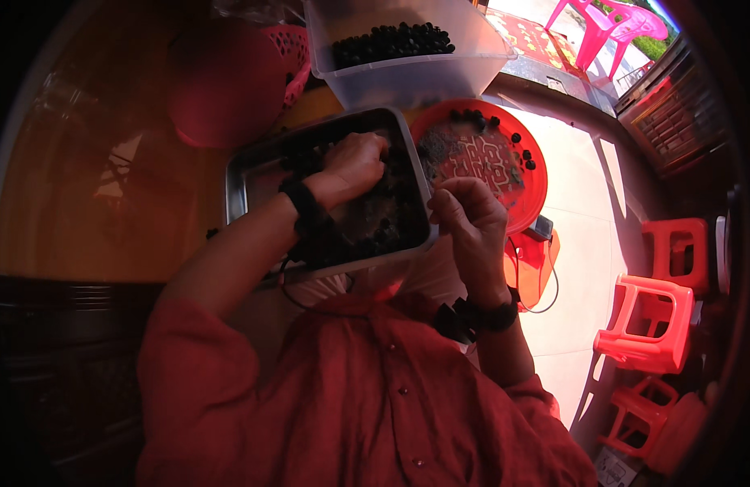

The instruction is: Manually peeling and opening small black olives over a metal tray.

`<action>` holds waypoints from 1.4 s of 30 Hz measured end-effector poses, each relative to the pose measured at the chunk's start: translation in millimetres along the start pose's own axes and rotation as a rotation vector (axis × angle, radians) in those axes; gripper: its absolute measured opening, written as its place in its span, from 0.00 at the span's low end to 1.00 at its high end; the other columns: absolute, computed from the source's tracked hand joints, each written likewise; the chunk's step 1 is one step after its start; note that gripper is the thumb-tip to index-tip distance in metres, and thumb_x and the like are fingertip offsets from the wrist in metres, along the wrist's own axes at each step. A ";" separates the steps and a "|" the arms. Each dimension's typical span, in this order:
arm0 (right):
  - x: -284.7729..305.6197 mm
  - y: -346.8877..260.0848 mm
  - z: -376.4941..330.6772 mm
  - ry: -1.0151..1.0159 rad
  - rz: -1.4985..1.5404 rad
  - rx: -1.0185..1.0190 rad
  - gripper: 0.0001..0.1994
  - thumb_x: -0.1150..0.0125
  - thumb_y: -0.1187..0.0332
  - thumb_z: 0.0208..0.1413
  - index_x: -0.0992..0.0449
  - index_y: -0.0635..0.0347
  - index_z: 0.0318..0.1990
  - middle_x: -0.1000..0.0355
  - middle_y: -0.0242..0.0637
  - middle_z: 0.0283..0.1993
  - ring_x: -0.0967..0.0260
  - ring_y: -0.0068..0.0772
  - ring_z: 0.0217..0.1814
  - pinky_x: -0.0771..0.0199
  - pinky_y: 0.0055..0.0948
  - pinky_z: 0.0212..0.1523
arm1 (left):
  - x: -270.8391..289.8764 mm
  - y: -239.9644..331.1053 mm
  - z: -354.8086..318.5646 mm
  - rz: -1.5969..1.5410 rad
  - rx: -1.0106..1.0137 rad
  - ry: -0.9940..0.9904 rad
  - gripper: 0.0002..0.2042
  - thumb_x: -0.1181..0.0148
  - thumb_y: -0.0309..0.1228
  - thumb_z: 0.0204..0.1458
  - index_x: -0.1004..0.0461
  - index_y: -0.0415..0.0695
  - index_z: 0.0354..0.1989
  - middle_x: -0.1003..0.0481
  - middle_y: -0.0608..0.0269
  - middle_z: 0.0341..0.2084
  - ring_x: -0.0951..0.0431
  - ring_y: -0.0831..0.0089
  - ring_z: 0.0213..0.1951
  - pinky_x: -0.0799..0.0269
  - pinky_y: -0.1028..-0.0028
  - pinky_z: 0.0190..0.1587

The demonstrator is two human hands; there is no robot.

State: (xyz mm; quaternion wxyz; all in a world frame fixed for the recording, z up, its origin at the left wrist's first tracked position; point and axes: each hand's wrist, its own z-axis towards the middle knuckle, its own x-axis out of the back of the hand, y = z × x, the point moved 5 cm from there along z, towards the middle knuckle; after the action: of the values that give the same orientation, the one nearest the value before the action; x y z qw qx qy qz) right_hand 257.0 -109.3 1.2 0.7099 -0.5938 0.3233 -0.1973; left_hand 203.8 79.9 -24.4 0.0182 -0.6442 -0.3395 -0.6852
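Note:
My left hand (355, 165) is lowered into a rectangular metal tray (419, 185) that holds many small, dark, roundish pieces (383, 235). Its fingers are curled, and whatever they grasp is hidden beneath them. Just past the tray's right rim, my right hand (474, 217) has thumb and fingertips pressed together; anything between them is too small to make out. Beyond that hand lies a round red plate (539, 183), patterned in its middle, with grey scraps and several dark pieces on it.
Behind the tray stands a clear plastic bin (415, 81) with more dark pieces. A pink basket (287, 61) and a rounded red object (221, 89) sit on the wooden table (91, 203). Red stools (646, 325) line the right side; a pink chair (610, 32) stands farther off.

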 end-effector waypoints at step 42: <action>-54.2 24.9 -13.3 -0.149 -0.250 0.126 0.04 0.42 0.79 0.49 0.29 0.64 0.34 0.30 0.36 0.30 0.29 0.25 0.32 0.31 0.23 0.31 | -8.0 -0.6 -127.3 -1.721 0.319 -0.017 0.08 0.47 0.29 0.56 0.31 0.41 0.42 0.26 0.65 0.31 0.25 0.80 0.30 0.28 0.80 0.34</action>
State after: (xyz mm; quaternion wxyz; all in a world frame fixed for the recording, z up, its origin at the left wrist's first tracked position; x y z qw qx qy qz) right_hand 206.6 -77.4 -11.9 0.7378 -0.5965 0.1802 -0.2594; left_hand 94.1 14.9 -24.2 -0.4181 -0.1591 -0.7998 -0.4003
